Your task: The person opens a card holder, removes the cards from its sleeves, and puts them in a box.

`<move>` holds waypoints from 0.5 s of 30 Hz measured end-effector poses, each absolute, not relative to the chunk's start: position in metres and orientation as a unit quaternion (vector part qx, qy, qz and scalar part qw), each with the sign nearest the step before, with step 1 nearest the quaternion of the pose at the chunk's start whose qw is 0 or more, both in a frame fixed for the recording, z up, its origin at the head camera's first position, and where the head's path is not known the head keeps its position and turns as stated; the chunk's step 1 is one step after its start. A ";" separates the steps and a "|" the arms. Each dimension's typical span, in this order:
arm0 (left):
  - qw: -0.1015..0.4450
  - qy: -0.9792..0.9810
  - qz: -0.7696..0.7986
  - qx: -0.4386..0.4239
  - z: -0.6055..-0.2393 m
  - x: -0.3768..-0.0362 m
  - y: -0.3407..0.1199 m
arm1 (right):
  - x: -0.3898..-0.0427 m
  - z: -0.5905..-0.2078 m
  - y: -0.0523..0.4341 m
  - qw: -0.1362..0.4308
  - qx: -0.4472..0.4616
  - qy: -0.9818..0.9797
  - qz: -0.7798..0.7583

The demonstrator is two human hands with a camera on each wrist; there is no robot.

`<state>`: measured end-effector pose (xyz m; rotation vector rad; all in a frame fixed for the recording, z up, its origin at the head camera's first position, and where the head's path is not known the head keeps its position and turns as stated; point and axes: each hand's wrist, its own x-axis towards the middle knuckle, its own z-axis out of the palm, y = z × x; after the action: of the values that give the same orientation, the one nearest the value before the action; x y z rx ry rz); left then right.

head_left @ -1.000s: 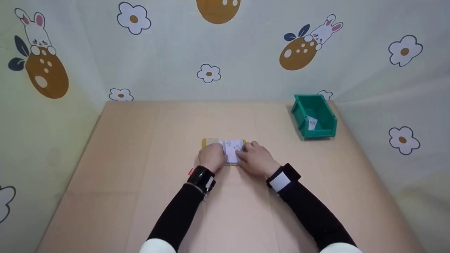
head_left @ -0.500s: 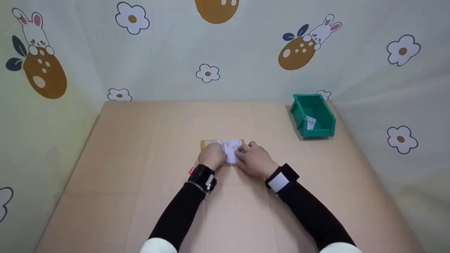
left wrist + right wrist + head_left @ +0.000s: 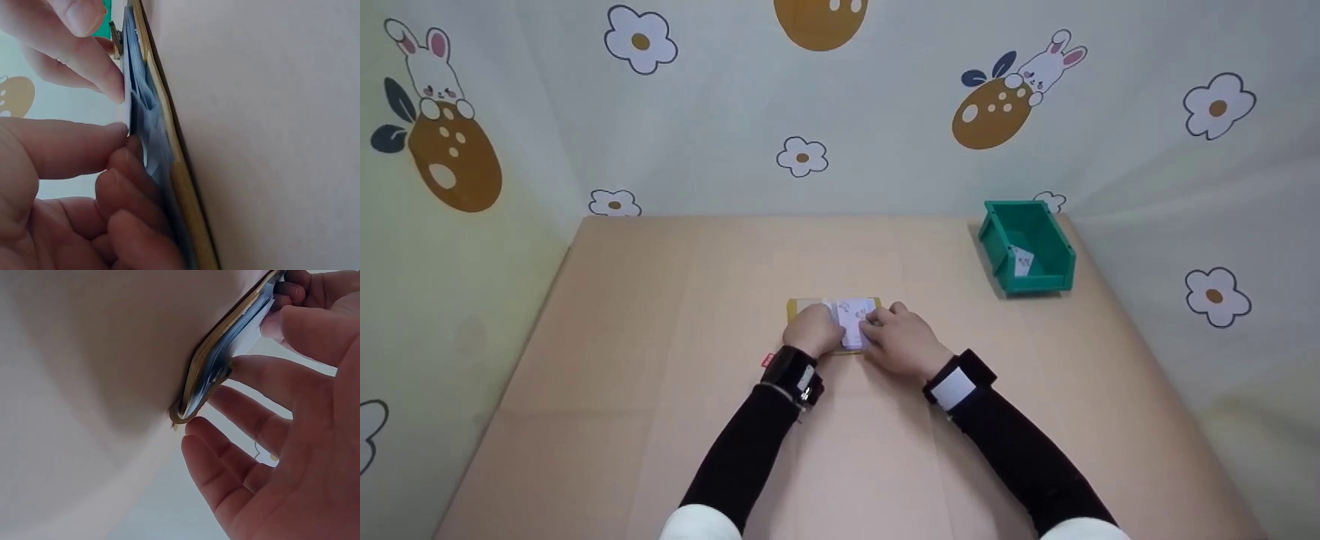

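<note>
A small yellow-brown card holder [image 3: 792,309] lies spread on the table, with bluish clear sleeves [image 3: 147,112] inside. On its right half sits a white card [image 3: 851,322] with small printed drawings. My left hand [image 3: 814,331] pinches the card's left edge and the sleeve between thumb and curled fingers, hiding much of the holder's left half. At the right edge, my right hand [image 3: 909,341] holds the holder, its thumb [image 3: 275,325] on the card side. Its other fingers bend along the flap with a metal snap [image 3: 215,374].
A green plastic bin [image 3: 1027,247] stands at the table's back right corner with a white card [image 3: 1023,261] leaning inside. The brown table [image 3: 697,262] meets a printed curtain [image 3: 720,112] at the back and sides.
My left wrist has shifted slightly, and the view has drifted a little. Both hands keep their places on the card holder.
</note>
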<state>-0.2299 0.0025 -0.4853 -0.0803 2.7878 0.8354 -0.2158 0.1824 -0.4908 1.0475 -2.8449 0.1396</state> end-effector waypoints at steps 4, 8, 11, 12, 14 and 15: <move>0.119 0.952 0.282 -0.022 -0.486 -0.232 0.002 | -0.217 -0.492 0.184 0.051 0.345 -0.935 0.060; 0.118 0.954 0.275 -0.010 -0.486 -0.233 -0.001 | -0.217 -0.492 0.185 0.045 0.344 -0.935 0.068; 0.115 0.953 0.279 -0.005 -0.486 -0.234 -0.003 | -0.217 -0.491 0.185 0.040 0.340 -0.937 0.069; 0.115 0.953 0.282 -0.003 -0.486 -0.234 -0.003 | -0.217 -0.491 0.185 0.040 0.338 -0.938 0.067; 0.114 0.952 0.285 0.001 -0.486 -0.234 -0.005 | -0.217 -0.490 0.184 0.040 0.336 -0.939 0.064; 0.113 0.952 0.286 0.004 -0.486 -0.234 -0.005 | -0.217 -0.490 0.184 0.041 0.337 -0.939 0.060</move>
<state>-0.2339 -0.0054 -0.4865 0.0115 2.7918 0.8392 -0.2174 0.1844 -0.4902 1.0310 -2.8750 0.1847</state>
